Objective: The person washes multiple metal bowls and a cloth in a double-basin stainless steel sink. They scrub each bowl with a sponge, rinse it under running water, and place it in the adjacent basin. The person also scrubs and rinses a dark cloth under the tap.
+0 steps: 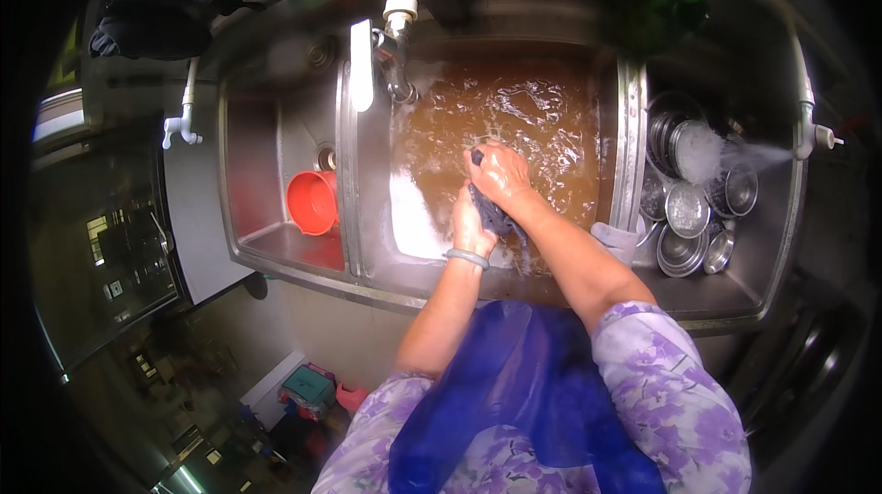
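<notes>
Both my hands grip a wet dark grey cloth (490, 213) over the middle basin of a steel sink (375, 218). My right hand (499, 173) is closed around its upper end, and a dark bit pokes out by the thumb. Just below, my left hand (470, 222) holds the lower part, with a grey bangle (468, 258) on that wrist. A frayed end of the cloth hangs toward the near side. Brown, rippling water (551, 142) fills the basin beneath. What lies under the water cannot be made out.
A metal tap with a white lever (362, 66) reaches over the middle basin. The left basin holds a red plastic container (311, 203). At right, a tap (805, 139) sprays water onto several steel bowls (687, 210). A greyish cloth (615, 240) drapes over the right divider.
</notes>
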Available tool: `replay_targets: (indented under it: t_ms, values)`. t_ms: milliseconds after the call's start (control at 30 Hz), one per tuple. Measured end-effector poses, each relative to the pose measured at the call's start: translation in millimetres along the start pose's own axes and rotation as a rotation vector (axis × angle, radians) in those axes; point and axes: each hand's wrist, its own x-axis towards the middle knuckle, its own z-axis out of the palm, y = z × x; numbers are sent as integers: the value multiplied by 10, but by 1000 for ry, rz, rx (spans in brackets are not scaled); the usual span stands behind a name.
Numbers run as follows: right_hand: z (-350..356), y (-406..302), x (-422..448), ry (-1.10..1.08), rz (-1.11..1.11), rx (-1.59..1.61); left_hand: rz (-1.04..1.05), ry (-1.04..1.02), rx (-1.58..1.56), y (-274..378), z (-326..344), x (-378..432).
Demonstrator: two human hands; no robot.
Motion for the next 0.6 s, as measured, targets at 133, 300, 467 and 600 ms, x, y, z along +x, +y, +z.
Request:
replay_targets:
  t_ms: [133,300,467,600]
  values:
    - [-250,-454,-713,13,-199,22,-55,-188,-87,138,-329,83]
    - [161,-347,-488,32,-193,-22,18,-257,-65,-55,-652,475]
    - [-111,37,244,-133,-82,-104,-34,-14,31,89,-142,264]
    - [-343,967,497,-7,-111,-219,16,207,201,143,-518,389]
